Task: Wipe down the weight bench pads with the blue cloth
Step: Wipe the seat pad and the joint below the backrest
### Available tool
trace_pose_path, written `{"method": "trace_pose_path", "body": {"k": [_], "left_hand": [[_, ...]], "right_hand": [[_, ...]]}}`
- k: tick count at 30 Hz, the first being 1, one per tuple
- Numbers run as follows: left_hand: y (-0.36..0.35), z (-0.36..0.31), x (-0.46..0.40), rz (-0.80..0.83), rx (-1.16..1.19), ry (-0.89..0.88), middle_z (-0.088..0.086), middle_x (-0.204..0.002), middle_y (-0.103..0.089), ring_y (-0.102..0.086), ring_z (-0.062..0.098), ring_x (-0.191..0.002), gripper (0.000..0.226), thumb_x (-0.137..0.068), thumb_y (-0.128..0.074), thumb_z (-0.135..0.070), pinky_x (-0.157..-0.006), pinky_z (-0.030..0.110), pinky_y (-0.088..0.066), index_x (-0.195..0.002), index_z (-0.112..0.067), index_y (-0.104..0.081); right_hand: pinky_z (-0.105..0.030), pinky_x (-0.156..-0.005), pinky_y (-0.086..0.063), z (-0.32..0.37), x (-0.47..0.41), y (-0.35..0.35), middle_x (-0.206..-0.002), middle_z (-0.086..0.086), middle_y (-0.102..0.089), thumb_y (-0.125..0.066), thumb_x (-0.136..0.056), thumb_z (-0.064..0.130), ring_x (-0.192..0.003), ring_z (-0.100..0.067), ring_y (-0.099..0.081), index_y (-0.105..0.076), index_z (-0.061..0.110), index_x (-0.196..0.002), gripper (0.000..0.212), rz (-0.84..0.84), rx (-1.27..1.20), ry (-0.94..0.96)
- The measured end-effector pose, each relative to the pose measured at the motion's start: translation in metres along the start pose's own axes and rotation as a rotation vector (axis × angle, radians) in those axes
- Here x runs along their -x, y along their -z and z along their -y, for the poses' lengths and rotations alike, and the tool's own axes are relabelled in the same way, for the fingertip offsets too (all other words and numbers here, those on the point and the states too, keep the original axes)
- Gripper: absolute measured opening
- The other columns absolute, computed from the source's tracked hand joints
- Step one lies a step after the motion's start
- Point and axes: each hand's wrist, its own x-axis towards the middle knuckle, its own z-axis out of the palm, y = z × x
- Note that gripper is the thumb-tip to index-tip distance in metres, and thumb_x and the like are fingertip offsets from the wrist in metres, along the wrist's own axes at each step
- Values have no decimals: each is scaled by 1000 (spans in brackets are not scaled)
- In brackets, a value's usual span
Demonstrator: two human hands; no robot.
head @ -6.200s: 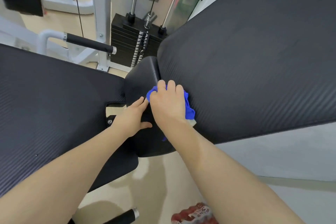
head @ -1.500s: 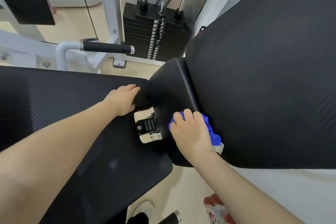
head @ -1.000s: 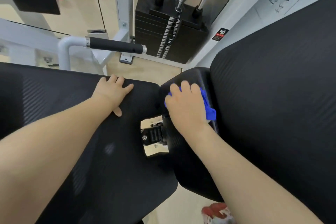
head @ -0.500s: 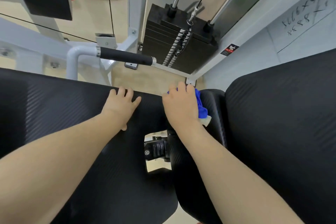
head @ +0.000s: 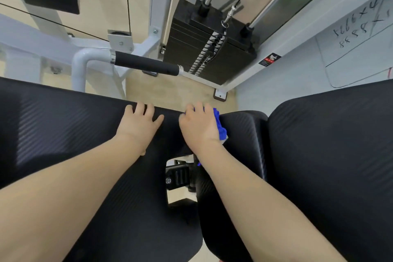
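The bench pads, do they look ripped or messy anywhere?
Nothing stands out. The left pad and right pad look whole, with no tears or spills. The right hand presses the blue cloth down; the left hand rests flat.

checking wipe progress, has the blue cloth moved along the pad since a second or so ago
Yes. The blue cloth under the right hand has slid up the narrow middle pad to its far edge, away from the metal bracket.

Two bare forearms and hands are seen.
No sleeve is worn on either arm; the left hand (head: 139, 126) and right hand (head: 198, 127) are ungloved, with short nails.
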Motion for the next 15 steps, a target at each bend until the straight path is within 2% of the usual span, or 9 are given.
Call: {"method": "trace_pose_path", "body": {"k": [3, 5, 8, 9, 12, 15], "left_hand": [[0, 1, 3, 11, 35, 3, 19, -155, 1, -6, 39, -142, 109, -74, -71, -45, -114, 46, -19, -148, -24, 7], [2, 2, 6, 17, 64, 4, 20, -155, 4, -3, 39, -143, 107, -76, -70, -42, -116, 47, -15, -148, -24, 7], [6, 0, 10, 38, 116, 19, 20, -155, 7, 0, 39, -143, 100, -80, -67, -32, -117, 48, -11, -149, -24, 5], [7, -1, 10, 43, 131, 22, 20, -155, 7, 0, 39, -143, 98, -81, -66, -30, -118, 49, -11, -149, -23, 4], [10, -4, 8, 44, 135, 28, 21, -155, 6, -2, 40, -142, 95, -82, -65, -27, -117, 50, -12, -149, -21, 1], [7, -7, 4, 34, 150, 50, 21, -155, 5, -1, 41, -142, 94, -82, -64, -24, -117, 51, -12, -149, -21, 1]], "right_hand": [[-35, -81, -34, 10, 2, 1, -109, -6, -49, -46, -90, 15, -100, -25, -43, -58, 14, -104, 19, 21, -54, -29], [-36, -82, -34, 21, 32, -9, -109, -7, -48, -51, -87, 16, -100, -27, -43, -60, 14, -103, 18, 119, -79, 34], [-36, -74, -39, 34, 75, -14, -90, -3, -54, -67, -73, 24, -84, -25, -47, -68, 17, -82, 11, 265, -44, 132], [-36, -74, -38, 34, 76, -15, -90, -3, -53, -67, -74, 24, -84, -25, -46, -68, 17, -82, 11, 275, -24, 155], [-37, -85, -33, 21, 38, -12, -107, -7, -50, -52, -87, 17, -100, -28, -41, -62, 15, -103, 19, 209, 34, 214], [-34, -84, -33, 5, -19, 0, -108, -5, -55, -46, -91, 17, -102, -27, -44, -61, 17, -104, 20, 103, 124, 113]]}}
